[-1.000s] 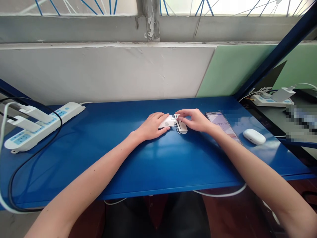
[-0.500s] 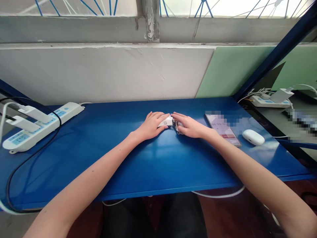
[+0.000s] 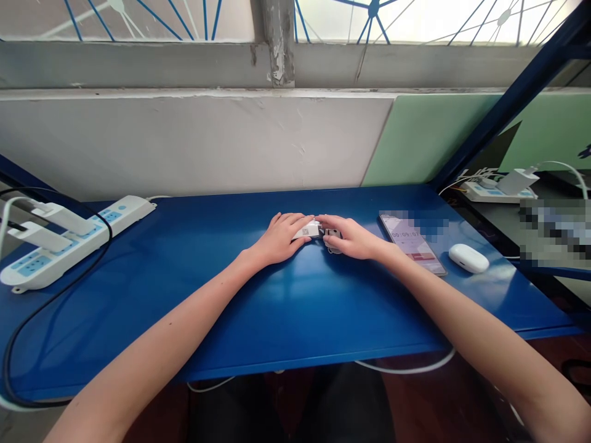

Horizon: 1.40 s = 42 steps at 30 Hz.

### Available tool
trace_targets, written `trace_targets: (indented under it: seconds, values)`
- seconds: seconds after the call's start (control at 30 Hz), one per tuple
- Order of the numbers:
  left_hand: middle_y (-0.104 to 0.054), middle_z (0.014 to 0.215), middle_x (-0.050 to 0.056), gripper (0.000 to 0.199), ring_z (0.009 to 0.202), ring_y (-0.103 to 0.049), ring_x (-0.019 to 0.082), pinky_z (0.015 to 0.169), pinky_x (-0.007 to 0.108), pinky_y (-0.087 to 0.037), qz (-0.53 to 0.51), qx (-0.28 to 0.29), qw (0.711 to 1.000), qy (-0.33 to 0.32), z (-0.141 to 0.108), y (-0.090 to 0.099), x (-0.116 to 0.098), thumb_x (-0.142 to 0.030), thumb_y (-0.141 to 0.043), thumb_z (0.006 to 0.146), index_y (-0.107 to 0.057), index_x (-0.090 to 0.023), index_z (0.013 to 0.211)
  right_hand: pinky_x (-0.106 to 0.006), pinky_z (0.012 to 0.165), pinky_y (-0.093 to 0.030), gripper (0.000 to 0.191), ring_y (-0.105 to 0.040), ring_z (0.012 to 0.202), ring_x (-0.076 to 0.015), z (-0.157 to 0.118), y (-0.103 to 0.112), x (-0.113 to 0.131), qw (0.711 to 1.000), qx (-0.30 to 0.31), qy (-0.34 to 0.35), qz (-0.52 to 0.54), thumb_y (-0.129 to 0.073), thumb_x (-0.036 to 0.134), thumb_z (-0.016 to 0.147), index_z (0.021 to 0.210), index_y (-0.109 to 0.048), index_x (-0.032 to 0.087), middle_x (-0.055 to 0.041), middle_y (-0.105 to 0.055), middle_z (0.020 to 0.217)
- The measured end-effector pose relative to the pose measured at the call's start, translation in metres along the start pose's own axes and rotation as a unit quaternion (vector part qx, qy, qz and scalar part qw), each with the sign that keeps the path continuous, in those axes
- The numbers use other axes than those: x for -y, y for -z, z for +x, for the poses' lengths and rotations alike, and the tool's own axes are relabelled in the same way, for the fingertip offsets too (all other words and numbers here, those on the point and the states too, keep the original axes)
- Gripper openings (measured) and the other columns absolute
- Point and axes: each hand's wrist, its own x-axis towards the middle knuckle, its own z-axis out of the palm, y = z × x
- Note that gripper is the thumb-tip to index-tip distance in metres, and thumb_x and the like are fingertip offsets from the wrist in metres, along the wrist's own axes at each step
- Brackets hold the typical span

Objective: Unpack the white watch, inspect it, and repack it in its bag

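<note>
In the head view, my left hand (image 3: 284, 237) is closed round a small white block (image 3: 310, 229) with a printed square code on its label. The fingers lie over its far side and the thumb along its near side, hiding much of it. Close to its right end, my right hand (image 3: 348, 237) is curved round a small silver-grey piece (image 3: 332, 239), with a ring or chain showing at its lower edge. My right index finger reaches toward the end of the white block. Dark parts show between the two pieces; whether they join I cannot tell.
Both hands rest on a blue table (image 3: 286, 314). A phone (image 3: 412, 243) showing a timer and a white earbud case (image 3: 468, 258) lie to the right. A white power strip (image 3: 124, 211) with plugged-in chargers and a black cable (image 3: 69, 289) are at the left.
The camera view has tilted up a little. My right fingers have shifted slightly, so more of the silver-grey piece shows. The left hand keeps its hold on the white block.
</note>
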Motion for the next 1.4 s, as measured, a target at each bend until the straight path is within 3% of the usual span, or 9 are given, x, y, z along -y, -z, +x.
trace_targets:
  seconds: [0.1, 0.23, 0.47, 0.6, 0.8, 0.97, 1.1, 1.4]
  values:
    - [-0.046, 0.144, 0.009, 0.046, 0.132, -0.040, 0.027, 0.111, 0.052, -0.021, -0.001, 0.011, 1.000, 0.001, 0.001, 0.001, 0.000, -0.038, -0.040, 0.098, -0.041, -0.024, 0.142, -0.042, 0.100, -0.045, 0.054, -0.055, 0.124, -0.0266, -0.001, -0.002, -0.002, 1.000, 0.004, -0.008, 0.009, -0.050, 0.024, 0.086, 0.139, -0.044, 0.018, -0.0124, -0.055, 0.138]
    - [-0.035, 0.152, 0.006, 0.050, 0.142, -0.026, 0.027, 0.114, 0.053, -0.015, 0.001, 0.051, 0.999, 0.011, 0.002, 0.002, 0.000, -0.040, -0.038, 0.099, -0.032, -0.026, 0.147, -0.039, 0.098, -0.046, 0.052, -0.058, 0.120, -0.0257, 0.000, 0.001, 0.000, 1.000, -0.001, -0.029, 0.007, -0.051, 0.024, 0.086, 0.137, -0.047, 0.016, -0.0130, -0.059, 0.134]
    - [-0.024, 0.157, 0.006, 0.058, 0.145, -0.016, 0.025, 0.116, 0.046, -0.013, 0.032, 0.080, 0.996, 0.001, 0.001, 0.005, -0.001, -0.049, -0.028, 0.100, -0.027, -0.021, 0.150, -0.034, 0.081, -0.050, 0.028, -0.068, 0.095, -0.0245, 0.003, 0.015, 0.001, 0.984, -0.108, -0.100, -0.102, -0.050, 0.026, 0.088, 0.106, -0.070, 0.019, -0.0069, -0.074, 0.103]
    - [-0.019, 0.158, 0.006, 0.055, 0.146, -0.012, 0.024, 0.117, 0.044, -0.012, 0.051, 0.084, 0.995, 0.008, 0.000, 0.004, -0.001, -0.047, -0.017, 0.103, -0.026, -0.021, 0.151, -0.034, 0.074, -0.051, 0.025, -0.070, 0.081, -0.0239, 0.003, 0.015, 0.002, 0.983, -0.090, -0.111, -0.116, -0.051, 0.028, 0.088, 0.087, -0.074, 0.019, -0.0063, -0.076, 0.090]
    - [-0.023, 0.157, 0.007, 0.058, 0.146, -0.015, 0.026, 0.116, 0.045, -0.014, 0.062, 0.071, 0.995, 0.008, 0.000, 0.001, 0.000, -0.050, -0.017, 0.101, -0.028, -0.021, 0.150, -0.033, 0.086, -0.052, 0.037, -0.069, 0.097, -0.0213, 0.002, 0.007, 0.004, 0.992, -0.080, -0.089, 0.047, -0.051, 0.024, 0.088, 0.123, -0.061, 0.017, -0.0065, -0.075, 0.104]
    - [-0.024, 0.156, 0.010, 0.062, 0.145, -0.017, 0.026, 0.117, 0.044, -0.015, 0.060, 0.067, 0.996, 0.017, 0.000, -0.001, 0.000, -0.050, -0.019, 0.101, -0.025, -0.012, 0.150, -0.042, 0.098, -0.048, 0.032, -0.060, 0.116, -0.0264, 0.002, 0.004, -0.001, 0.998, -0.042, -0.026, -0.023, -0.049, 0.023, 0.089, 0.116, -0.066, 0.017, -0.0087, -0.069, 0.119]
    - [-0.024, 0.156, 0.012, 0.064, 0.145, -0.017, 0.026, 0.117, 0.042, -0.015, 0.064, 0.067, 0.996, 0.016, 0.000, 0.000, -0.001, -0.049, -0.020, 0.101, -0.026, -0.007, 0.149, -0.050, 0.109, -0.037, 0.042, -0.038, 0.137, -0.0306, -0.001, 0.002, -0.001, 0.995, 0.026, 0.036, -0.092, -0.047, 0.032, 0.093, 0.132, -0.055, 0.016, -0.0125, -0.054, 0.139]
    - [-0.027, 0.155, 0.012, 0.062, 0.145, -0.019, 0.026, 0.116, 0.045, -0.018, 0.071, 0.057, 0.996, 0.011, 0.000, -0.002, -0.001, -0.047, -0.020, 0.101, -0.029, -0.009, 0.149, -0.051, 0.114, -0.029, 0.074, -0.026, 0.142, -0.0341, -0.006, -0.004, 0.016, 0.978, 0.089, 0.009, -0.189, -0.032, 0.059, 0.094, 0.144, -0.035, 0.004, -0.0226, -0.035, 0.150]
